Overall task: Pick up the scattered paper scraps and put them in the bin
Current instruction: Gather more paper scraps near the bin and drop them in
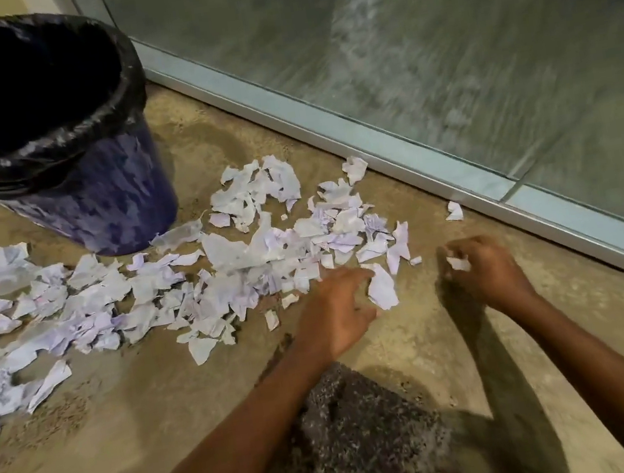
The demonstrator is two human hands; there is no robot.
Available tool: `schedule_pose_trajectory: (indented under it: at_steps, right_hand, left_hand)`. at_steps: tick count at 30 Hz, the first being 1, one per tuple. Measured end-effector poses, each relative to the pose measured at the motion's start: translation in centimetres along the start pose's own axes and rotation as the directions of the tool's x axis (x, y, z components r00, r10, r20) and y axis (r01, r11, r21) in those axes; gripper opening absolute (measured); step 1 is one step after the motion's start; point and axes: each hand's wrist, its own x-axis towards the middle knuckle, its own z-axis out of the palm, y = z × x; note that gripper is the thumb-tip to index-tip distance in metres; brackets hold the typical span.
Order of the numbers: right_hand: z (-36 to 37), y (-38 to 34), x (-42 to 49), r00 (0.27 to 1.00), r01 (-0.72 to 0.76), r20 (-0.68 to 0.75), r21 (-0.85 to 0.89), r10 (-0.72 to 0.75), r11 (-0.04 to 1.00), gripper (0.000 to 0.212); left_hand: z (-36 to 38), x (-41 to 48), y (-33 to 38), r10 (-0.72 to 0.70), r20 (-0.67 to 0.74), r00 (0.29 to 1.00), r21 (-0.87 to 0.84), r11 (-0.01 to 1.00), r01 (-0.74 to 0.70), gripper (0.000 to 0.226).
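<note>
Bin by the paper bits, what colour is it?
The bin is mottled dark blue, lined with a black bag; head view.

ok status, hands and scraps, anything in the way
Left hand grips a large scrap, right hand pinches a small scrap. Most paper scraps lie on the floor beside the bin. Nothing blocks the bin.

Dim yellowish light, overall motion blur, dark lower shadows, bowed wide-angle edges.
</note>
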Motion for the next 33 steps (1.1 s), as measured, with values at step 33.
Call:
schedule_pose_trajectory:
  at_steps: [33]
  right_hand:
    - [3.8, -0.5, 8.6, 0.996, 0.017, -0.085, 0.443, 0.023, 0.896, 0.042]
  left_hand:
    - [2.2, 10.5, 0.1, -0.011, -0.096, 0.995, 0.225, 0.974, 0.033, 0.090]
